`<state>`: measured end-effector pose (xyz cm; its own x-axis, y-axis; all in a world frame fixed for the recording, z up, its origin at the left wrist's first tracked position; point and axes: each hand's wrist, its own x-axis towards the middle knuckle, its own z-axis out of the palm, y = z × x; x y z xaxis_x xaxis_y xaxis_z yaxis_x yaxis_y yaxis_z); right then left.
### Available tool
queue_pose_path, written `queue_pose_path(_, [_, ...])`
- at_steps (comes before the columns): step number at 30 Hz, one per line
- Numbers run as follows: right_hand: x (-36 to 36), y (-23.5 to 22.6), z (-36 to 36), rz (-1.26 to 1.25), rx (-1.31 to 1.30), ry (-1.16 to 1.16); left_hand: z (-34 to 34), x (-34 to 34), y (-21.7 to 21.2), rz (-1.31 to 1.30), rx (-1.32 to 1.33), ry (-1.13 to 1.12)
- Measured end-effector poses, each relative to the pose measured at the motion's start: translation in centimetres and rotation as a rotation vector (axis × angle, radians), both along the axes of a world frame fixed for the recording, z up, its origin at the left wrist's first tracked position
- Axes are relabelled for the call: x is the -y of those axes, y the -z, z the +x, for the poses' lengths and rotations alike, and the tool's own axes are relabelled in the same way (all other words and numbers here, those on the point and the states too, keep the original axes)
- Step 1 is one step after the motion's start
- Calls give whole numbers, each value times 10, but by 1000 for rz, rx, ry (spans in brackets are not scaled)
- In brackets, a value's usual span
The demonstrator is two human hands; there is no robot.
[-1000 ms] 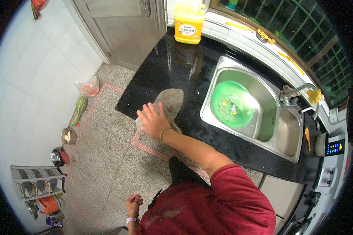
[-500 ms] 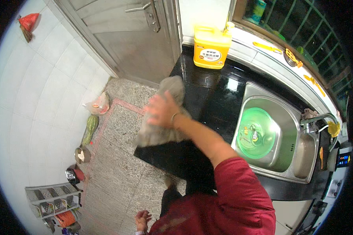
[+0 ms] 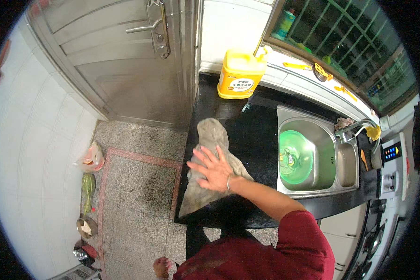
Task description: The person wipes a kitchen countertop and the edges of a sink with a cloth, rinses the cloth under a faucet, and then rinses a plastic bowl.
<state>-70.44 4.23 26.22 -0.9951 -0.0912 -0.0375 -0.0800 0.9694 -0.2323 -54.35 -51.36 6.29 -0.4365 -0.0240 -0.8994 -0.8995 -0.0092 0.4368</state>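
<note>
My right hand (image 3: 214, 172) lies flat on a grey-beige cloth (image 3: 212, 133), fingers spread, pressing it against the black countertop (image 3: 261, 140). The cloth is rumpled and roughly triangular, reaching the counter's left edge near its front corner. Low in the picture, beside my body and away from the counter, hangs my left hand (image 3: 162, 267). It is small and blurred, so how its fingers are held is unclear; nothing shows in it.
A yellow jug (image 3: 238, 77) stands at the counter's back. To the right, a steel sink (image 3: 319, 186) holds a green basin (image 3: 308, 158) beneath a tap (image 3: 354, 128). A grey door (image 3: 121, 79) is at the back left. A long green gourd (image 3: 87, 191) and a pot (image 3: 93, 228) line the left wall.
The cloth and my right hand have moved nearer to me along the counter's left side. My view has shifted, so more of the door shows. My left hand stays low.
</note>
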Motion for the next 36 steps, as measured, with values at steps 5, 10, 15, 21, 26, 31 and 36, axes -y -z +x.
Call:
queue_pose_path(5, [-46,25,-131,157,-184,269,-73,-20,-46,-170,-74,2])
queue_pose_path(10, [-113,28,-218,199,-172,438,-53,29,-28,-138,-115,249])
queue_pose_path(15, [-98,39,-200,266,-160,451,-14,96,14,-275,-504,840])
queue_pose_path(21, [1,25,-48,27,-252,237,-76,38,-27,-177,-230,683])
queue_pose_path(26, [-48,23,30,76,-201,228,-117,26,20,-108,-366,489])
queue_pose_path(31, [-176,25,3,214,-267,634,-126,5,-4,133,-17,245])
queue_pose_path(36, [-255,24,-3,171,-371,694,-97,-17,-9,-129,-10,417])
